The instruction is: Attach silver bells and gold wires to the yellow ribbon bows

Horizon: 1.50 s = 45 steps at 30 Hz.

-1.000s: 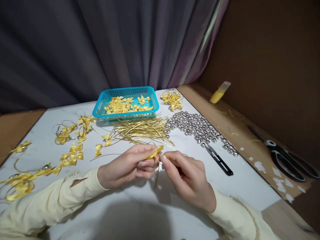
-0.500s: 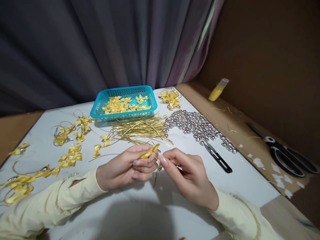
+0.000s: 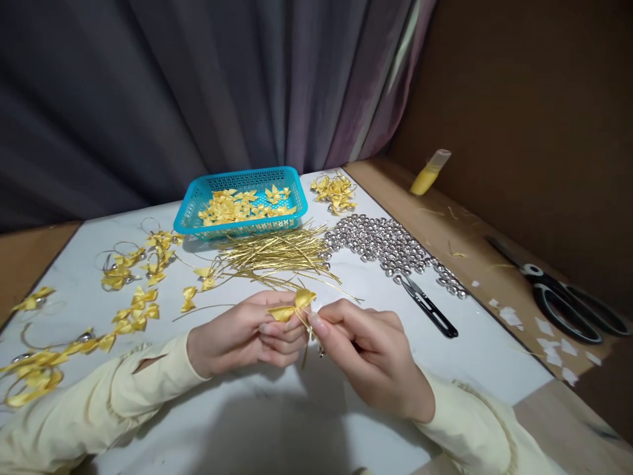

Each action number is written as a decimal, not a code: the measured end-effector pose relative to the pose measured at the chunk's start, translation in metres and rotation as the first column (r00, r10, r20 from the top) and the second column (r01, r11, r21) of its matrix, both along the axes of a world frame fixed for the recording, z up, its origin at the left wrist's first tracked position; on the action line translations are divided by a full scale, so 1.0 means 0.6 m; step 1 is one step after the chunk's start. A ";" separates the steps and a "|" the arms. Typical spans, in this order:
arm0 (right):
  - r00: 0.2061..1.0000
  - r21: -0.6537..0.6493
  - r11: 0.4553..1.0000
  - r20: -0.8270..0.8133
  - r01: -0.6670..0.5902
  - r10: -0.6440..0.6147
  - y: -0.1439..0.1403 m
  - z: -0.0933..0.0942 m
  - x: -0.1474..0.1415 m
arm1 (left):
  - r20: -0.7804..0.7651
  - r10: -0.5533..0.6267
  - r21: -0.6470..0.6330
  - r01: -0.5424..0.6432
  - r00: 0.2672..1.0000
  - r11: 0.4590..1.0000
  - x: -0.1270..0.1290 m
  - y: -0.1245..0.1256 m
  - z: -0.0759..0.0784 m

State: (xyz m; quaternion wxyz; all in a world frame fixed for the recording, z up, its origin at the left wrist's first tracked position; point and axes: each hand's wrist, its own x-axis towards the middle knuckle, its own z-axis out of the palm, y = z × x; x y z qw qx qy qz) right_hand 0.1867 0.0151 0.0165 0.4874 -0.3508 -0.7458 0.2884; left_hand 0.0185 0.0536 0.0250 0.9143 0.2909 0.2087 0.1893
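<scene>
"In the head view, where's the bow (image 3: 305,298)?"

"Near the middle, above the white surface (image 3: 257,422). The left hand (image 3: 247,330) pinches it from the left; the right hand (image 3: 373,356) grips a thin cord (image 3: 304,318) just beside it."

"How would it handle?"

"Light and soft, I'd guess, slippery and easily creased; its narrow middle seems the safest hold."

"Anything unclear?"

"Both hands hide part of the cord, and a silvery bead (image 3: 321,353) below the right hand is hard to make out."
</scene>
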 end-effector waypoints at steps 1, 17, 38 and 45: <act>1.000 -0.019 1.000 -0.002 -0.012 0.012 0.000 0.001 0.002 | -0.010 -0.010 0.025 0.011 1.000 1.000 0.000 0.001 -0.001; 0.997 0.029 0.997 -0.005 -0.073 0.074 -0.007 0.003 0.008 | 0.033 -0.114 -0.002 0.114 0.993 0.993 -0.006 0.004 -0.012; 0.996 -0.001 0.997 -0.055 -0.074 0.074 -0.010 0.009 0.004 | 0.015 -0.098 0.030 0.098 0.995 0.995 -0.008 0.006 -0.012; 0.999 -0.016 0.999 -0.001 0.049 -0.049 -0.002 0.009 0.008 | -0.409 0.380 0.666 -0.014 0.830 0.745 -0.010 0.017 0.025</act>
